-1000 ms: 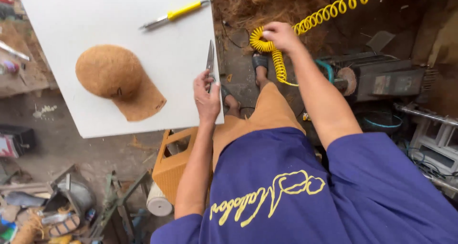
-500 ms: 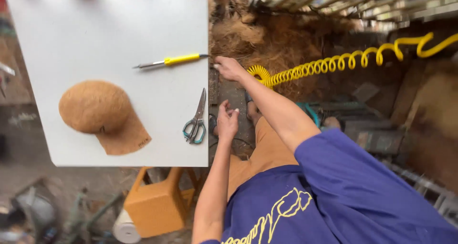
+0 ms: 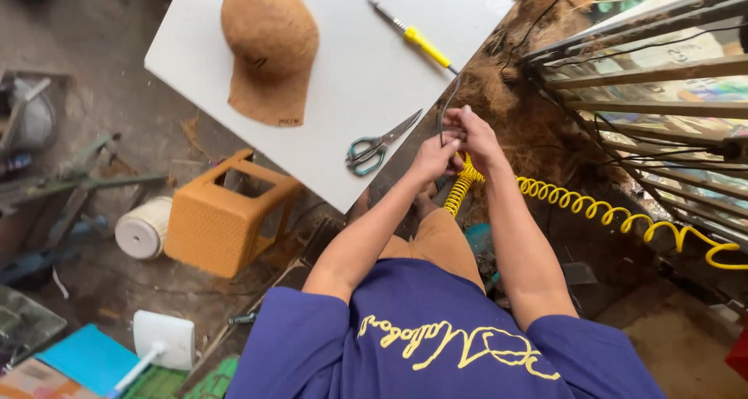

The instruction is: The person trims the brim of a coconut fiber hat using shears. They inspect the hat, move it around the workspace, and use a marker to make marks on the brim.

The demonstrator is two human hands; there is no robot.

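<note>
Together, our hands meet just past the near edge of the white worktop [image 3: 343, 72], fingers pinched around the end of a yellow coiled hose [image 3: 592, 208]. Our left hand [image 3: 433, 156] closes narrowly on the upper end of the coil, and our right hand [image 3: 474, 134] curls tight beside it, touching the left; a thin dark wire [image 3: 444, 107] rises from between the fingers, though we cannot tell which hand pinches it. From our grip the hose drops a little, then stretches away to our right across the dirt floor, its coils loosening toward the frame edge. On the worktop, a pair of scissors [image 3: 375, 146] with grey-green handles lies near the edge, just beside our left hand but apart from it. Farther up lies a yellow-handled tool [image 3: 414, 37] set at a slant, and well to the left sits a brown fibre hat [image 3: 269, 40], crown up, brim flap pointing toward us. Below the worktop an orange plastic stool [image 3: 222, 220] lies tipped on the floor, with a white roll [image 3: 144, 229] just beside it.
</note>
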